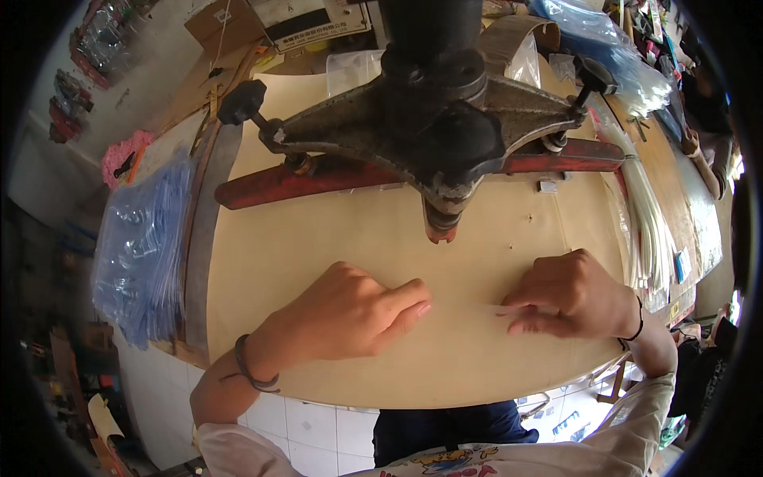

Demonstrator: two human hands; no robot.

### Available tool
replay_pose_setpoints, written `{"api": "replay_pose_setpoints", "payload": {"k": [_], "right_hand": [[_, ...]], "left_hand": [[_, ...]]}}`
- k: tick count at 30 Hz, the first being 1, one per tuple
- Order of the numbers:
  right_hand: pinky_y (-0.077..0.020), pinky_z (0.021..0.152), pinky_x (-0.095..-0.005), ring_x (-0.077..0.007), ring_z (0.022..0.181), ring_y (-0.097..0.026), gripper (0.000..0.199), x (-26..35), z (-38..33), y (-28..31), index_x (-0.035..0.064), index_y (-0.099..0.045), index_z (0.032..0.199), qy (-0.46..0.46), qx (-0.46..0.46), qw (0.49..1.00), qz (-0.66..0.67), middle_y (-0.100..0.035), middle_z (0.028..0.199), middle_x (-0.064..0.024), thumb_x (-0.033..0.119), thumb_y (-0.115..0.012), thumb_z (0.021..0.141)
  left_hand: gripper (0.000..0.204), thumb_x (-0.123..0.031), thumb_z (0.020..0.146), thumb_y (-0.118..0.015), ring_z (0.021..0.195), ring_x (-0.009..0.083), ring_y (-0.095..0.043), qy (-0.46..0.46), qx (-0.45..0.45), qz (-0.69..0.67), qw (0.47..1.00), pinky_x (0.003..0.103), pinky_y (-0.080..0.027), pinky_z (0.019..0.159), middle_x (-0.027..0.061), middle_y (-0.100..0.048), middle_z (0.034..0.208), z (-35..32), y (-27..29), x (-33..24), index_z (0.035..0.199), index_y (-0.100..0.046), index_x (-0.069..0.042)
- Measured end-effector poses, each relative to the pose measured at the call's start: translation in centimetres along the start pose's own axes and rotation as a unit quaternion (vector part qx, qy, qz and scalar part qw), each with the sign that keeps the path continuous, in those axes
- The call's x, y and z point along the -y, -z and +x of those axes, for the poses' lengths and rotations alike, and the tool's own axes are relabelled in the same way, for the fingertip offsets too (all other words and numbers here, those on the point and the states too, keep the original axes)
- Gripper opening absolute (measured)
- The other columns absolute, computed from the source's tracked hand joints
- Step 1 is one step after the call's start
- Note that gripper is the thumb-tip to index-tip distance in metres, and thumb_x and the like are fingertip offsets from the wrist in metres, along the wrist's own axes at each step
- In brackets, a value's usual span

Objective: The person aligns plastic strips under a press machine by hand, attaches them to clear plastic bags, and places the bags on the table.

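Observation:
Both of my hands are over the tan work board (445, 374), in front of a press head. My left hand (354, 310) is closed, with thumb and forefinger pinched together; whatever is between them is too small to make out. To its right, my right hand (568, 294) is closed, its thumb and fingers pinching a small piece of clear film (499, 308) that shows faintly at the fingertips. Beyond the hands hangs the dark metal press head (433, 119), its bracket arms fixed to a long red bar (334, 176). The prong at its front points down toward the board.
A stack of bluish clear plastic sleeves (147, 238) lies at the left edge. Long pale plastic strips (645, 222) run along the right. More clear plastic bags (604, 48) and a cardboard box (318, 24) are at the back. Another person (703, 119) is at the far right.

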State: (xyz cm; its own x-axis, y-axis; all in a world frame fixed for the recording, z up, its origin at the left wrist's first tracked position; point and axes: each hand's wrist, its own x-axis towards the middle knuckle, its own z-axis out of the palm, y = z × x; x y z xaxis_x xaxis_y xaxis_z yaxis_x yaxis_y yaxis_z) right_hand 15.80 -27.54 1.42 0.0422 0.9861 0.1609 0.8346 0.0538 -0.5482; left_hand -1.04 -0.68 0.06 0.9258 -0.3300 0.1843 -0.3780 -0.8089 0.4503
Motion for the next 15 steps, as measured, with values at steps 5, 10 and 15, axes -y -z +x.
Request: {"api": "replay_pose_setpoints", "payload": {"k": [5,10,15], "right_hand": [[-0.052,0.064,-0.0383,-0.0284,0.073,-0.069,0.019,-2.6,-1.4,0.6,0.0039,-0.076,0.097,-0.06,-0.035,0.996,0.06,-0.071,0.08,-0.0099,0.021,-0.078,0.09],[-0.0557,0.074,-0.0391,-0.0306,0.083,-0.072,0.016,-1.8,-1.7,1.8,0.0014,-0.075,0.102,-0.092,-0.023,0.995,0.027,-0.076,0.092,-0.0127,0.015,-0.071,0.095],[-0.0552,0.063,-0.0336,-0.0246,0.069,-0.073,0.018,-2.7,-1.8,1.2,-0.0013,-0.077,0.102,-0.078,-0.048,0.994,0.066,-0.076,0.084,-0.0166,0.014,-0.073,0.093]], "left_hand": [[0.004,-0.011,0.091,-0.071,0.047,0.0245,-0.057,-0.008,-0.028,0.016,0.999,0.038,-0.043,0.047,0.0069,-0.057,0.056,-0.2,0.8,1.3,0.095,-0.07,-0.01],[0.003,-0.009,0.089,-0.072,0.047,0.0241,-0.055,-0.026,-0.052,-0.01,0.998,0.037,-0.043,0.048,0.0073,-0.057,0.056,-0.5,0.9,1.6,0.092,-0.071,-0.009],[0.003,-0.009,0.089,-0.07,0.046,0.0212,-0.054,0.003,-0.033,-0.036,0.999,0.035,-0.041,0.048,0.0073,-0.053,0.054,-0.8,1.5,1.1,0.087,-0.071,-0.007]]}}
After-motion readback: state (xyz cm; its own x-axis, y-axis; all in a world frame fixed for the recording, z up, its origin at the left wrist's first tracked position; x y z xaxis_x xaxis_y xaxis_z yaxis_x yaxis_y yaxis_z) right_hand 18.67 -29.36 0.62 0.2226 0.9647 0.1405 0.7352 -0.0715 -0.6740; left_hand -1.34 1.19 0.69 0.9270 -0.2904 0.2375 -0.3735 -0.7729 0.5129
